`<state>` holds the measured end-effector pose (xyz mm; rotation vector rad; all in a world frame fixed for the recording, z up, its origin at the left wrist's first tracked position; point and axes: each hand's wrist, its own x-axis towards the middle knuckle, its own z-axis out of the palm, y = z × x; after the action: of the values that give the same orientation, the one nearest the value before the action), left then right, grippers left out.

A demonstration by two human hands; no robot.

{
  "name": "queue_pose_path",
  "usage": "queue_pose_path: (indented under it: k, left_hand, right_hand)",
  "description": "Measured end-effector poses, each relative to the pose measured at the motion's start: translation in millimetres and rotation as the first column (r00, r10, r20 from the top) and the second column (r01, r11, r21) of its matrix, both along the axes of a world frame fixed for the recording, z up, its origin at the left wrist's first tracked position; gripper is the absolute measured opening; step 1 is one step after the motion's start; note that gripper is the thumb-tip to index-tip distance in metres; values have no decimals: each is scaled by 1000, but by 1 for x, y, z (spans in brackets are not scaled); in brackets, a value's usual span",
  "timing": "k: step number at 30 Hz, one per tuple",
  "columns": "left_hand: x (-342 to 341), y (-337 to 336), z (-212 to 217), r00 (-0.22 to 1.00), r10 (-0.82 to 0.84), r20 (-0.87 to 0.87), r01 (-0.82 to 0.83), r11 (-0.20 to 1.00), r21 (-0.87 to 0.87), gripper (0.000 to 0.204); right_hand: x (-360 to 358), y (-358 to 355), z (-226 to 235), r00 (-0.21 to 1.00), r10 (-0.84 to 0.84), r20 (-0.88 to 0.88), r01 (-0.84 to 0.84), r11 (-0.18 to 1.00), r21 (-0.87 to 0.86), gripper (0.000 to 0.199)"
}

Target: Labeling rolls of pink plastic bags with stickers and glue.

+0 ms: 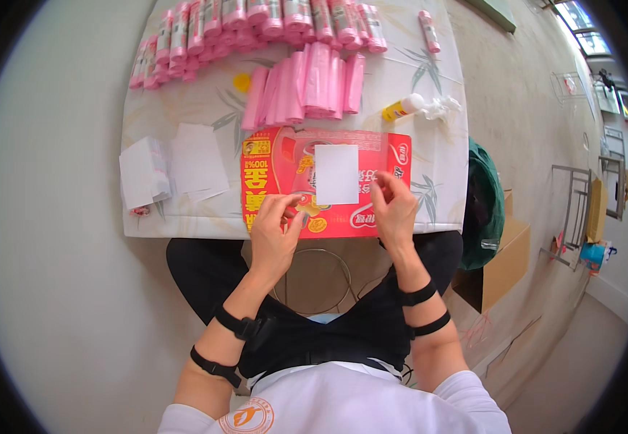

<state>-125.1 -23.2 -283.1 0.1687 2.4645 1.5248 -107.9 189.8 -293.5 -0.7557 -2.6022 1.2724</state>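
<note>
A blank white paper slip [337,175] lies on a flat red printed cardboard sheet [393,166] at the table's near edge. My left hand [278,233] hovers over the sheet's near left part, below and left of the slip. Its thumb and fingers are bent but apart, with nothing between them. Just right of the slip is my right hand [396,208], fingers loosely curled and apart, holding nothing that I can see. Beyond the sheet, plain pink plastic bag rolls [314,79] lie in a pile.
Labelled pink rolls [249,22] are stacked along the far edge, with a single roll [429,32] far right. A yellow glue stick [403,108] lies beside crumpled white tissue [442,108]. White paper slips [198,163] lie at left, near a yellow disc [242,82]. A cardboard box [506,253] stands right.
</note>
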Motion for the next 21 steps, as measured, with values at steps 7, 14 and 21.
queue_pose_path:
  k: [7,14,21]
  left_hand:
    - [10,28,-15,993,-66,-99,51,988,-147,36]
    - [28,38,-12,995,-94,-41,83,971,-222,31]
    - [27,34,-12,927,-256,-273,122,897,-426,39]
  right_hand:
    - [-27,44,-8,970,-171,-170,176,984,12,38]
    - [-106,66,-42,939,-44,-340,141,954,264,50]
    - [-92,62,-29,916,88,-391,-148,981,-126,31]
